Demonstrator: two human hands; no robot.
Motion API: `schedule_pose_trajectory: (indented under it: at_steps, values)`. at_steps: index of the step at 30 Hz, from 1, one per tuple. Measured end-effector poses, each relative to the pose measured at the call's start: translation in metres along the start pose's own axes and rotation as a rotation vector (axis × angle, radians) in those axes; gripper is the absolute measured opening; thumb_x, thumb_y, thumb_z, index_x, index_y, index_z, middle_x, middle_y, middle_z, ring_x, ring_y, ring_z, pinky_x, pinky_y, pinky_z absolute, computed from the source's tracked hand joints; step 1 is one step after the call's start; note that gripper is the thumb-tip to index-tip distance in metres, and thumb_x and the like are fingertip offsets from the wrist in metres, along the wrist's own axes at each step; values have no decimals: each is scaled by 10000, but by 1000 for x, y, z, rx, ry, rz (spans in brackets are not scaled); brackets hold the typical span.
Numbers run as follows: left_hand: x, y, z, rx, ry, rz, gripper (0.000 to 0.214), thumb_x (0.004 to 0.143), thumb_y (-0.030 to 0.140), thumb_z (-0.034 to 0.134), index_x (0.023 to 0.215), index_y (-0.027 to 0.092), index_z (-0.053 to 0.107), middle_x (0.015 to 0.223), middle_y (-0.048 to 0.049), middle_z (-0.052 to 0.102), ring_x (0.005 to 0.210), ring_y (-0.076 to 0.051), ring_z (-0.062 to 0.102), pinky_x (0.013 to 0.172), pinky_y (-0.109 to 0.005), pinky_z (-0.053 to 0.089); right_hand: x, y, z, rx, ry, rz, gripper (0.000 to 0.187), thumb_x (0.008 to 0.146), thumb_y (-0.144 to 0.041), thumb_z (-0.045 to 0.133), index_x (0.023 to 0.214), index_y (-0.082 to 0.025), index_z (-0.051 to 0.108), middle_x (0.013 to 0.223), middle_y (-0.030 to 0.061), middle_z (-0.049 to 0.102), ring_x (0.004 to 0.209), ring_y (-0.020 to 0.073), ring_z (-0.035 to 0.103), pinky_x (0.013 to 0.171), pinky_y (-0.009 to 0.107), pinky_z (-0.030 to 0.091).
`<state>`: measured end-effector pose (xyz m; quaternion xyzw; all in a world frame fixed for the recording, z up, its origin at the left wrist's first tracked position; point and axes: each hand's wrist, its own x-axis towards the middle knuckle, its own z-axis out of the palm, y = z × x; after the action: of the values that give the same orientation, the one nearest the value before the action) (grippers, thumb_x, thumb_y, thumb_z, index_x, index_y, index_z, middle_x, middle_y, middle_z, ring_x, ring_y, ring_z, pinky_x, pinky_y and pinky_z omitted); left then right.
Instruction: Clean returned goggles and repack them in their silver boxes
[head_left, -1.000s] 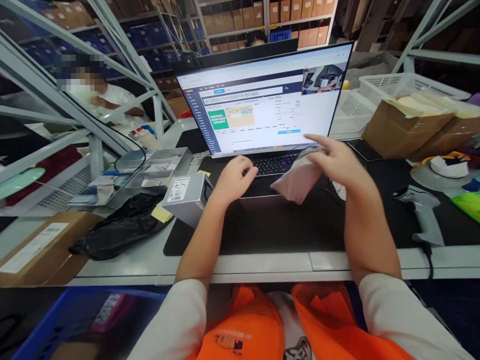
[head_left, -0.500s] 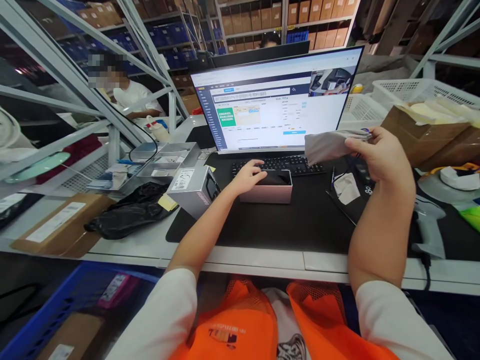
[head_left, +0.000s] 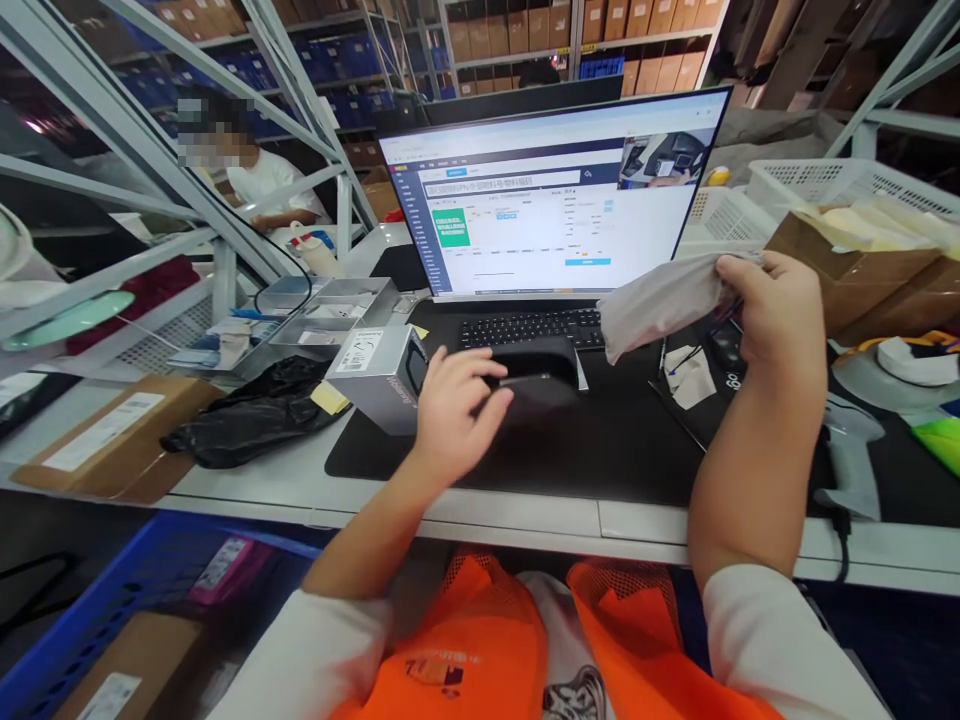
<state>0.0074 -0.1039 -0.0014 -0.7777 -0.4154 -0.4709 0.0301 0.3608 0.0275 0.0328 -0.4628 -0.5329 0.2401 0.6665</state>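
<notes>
My left hand (head_left: 459, 412) is at the left end of a small open box (head_left: 544, 352). Its thumb and fingers are around the box's edge, and the box is tilted, with a dark inside showing; motion blurs its near side. My right hand (head_left: 780, 300) pinches a thin light-grey pouch (head_left: 660, 305) by its right end and holds it above the desk mat (head_left: 600, 460). Left of my left hand stands a grey printed carton (head_left: 375, 385). Behind the tilted box lies a black keyboard (head_left: 525, 328).
A monitor (head_left: 555, 220) stands at the back. On the left are a brown parcel (head_left: 120, 440), a black plastic bag (head_left: 240, 420) and a grey tray (head_left: 337, 310). A barcode scanner (head_left: 851, 450) and a white paper piece (head_left: 690, 378) lie right. A person (head_left: 270, 190) sits beyond the metal frame.
The small box has tilted and its pink side no longer shows. My left hand has moved nearer and left. The pouch in my right hand has dropped slightly at its left end.
</notes>
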Motion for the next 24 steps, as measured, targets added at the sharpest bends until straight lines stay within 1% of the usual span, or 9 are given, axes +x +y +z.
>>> schedule_pose_trajectory:
  at_steps: [3, 6, 8, 10, 13, 16, 20, 22, 24]
  values:
    - [-51, 19, 16, 145, 38, 24, 316, 919, 233, 651, 637, 203, 511, 983, -35, 763, 1145, -260, 672, 1200, -598, 301, -7, -8, 11, 189, 35, 70, 222, 662, -356, 752, 715, -186, 620, 596, -15, 523, 513, 122, 428, 501, 295, 373]
    - [-85, 25, 38, 190, -75, -89, 300, 938, 309, 643, 659, 204, 608, 1192, -96, 725, 1281, -311, 596, 1184, -631, 327, -19, -18, 22, 236, -14, 74, 234, 681, -387, 729, 712, -212, 577, 567, -33, 440, 463, 123, 373, 454, 300, 304]
    - [-96, 21, 47, 165, -217, -194, 298, 938, 395, 650, 717, 198, 684, 1416, -136, 614, 1407, -365, 481, 1179, -660, 333, -28, -28, 27, 259, -82, 30, 223, 696, -369, 730, 728, -202, 586, 621, -19, 443, 508, 124, 388, 491, 299, 312]
    - [-102, 10, 50, 107, -302, -290, 328, 957, 428, 613, 761, 195, 732, 1544, -129, 504, 1479, -377, 383, 1191, -649, 342, -37, -40, 29, 291, -114, -45, 216, 686, -336, 743, 695, -201, 575, 663, -7, 421, 565, 123, 369, 529, 293, 297]
    - [-109, -12, 52, 17, -257, -425, 328, 1010, 346, 497, 912, 206, 777, 1603, -92, 433, 1512, -330, 334, 1239, -598, 326, -50, -59, 31, 274, -85, -144, 250, 680, -361, 745, 644, -230, 535, 699, 9, 384, 618, 144, 333, 564, 300, 292]
    - [-118, -26, 58, -110, -236, -527, 285, 975, 297, 547, 1184, 201, 717, 1691, -111, 255, 1555, -332, 274, 1268, -595, 285, -76, -66, 33, 191, -103, -105, 298, 710, -409, 758, 656, -233, 524, 718, 12, 402, 623, 149, 341, 581, 301, 307]
    - [-125, -27, 65, -264, -348, -592, 625, 830, 382, 781, 1382, 183, 564, 1731, -136, -124, 1604, -410, 72, 1276, -592, 265, -137, -43, 33, 113, -158, 181, 369, 680, -453, 817, 863, -228, 589, 790, 6, 518, 653, 155, 459, 597, 287, 377]
    - [-124, -25, 64, -321, -393, -613, 781, 763, 452, 846, 1435, 224, 519, 1717, -104, -212, 1603, -433, 8, 1276, -595, 270, -168, -22, 30, 94, -198, 297, 451, 688, -534, 808, 971, -261, 586, 870, 17, 585, 723, 186, 546, 653, 308, 456]
    - [-122, -24, 62, -371, -416, -626, 930, 699, 500, 888, 1491, 262, 462, 1708, -88, -248, 1598, -451, -2, 1270, -604, 282, -191, -2, 28, 35, -313, 353, 475, 728, -604, 772, 1023, -282, 586, 904, 22, 621, 763, 206, 596, 694, 328, 502]
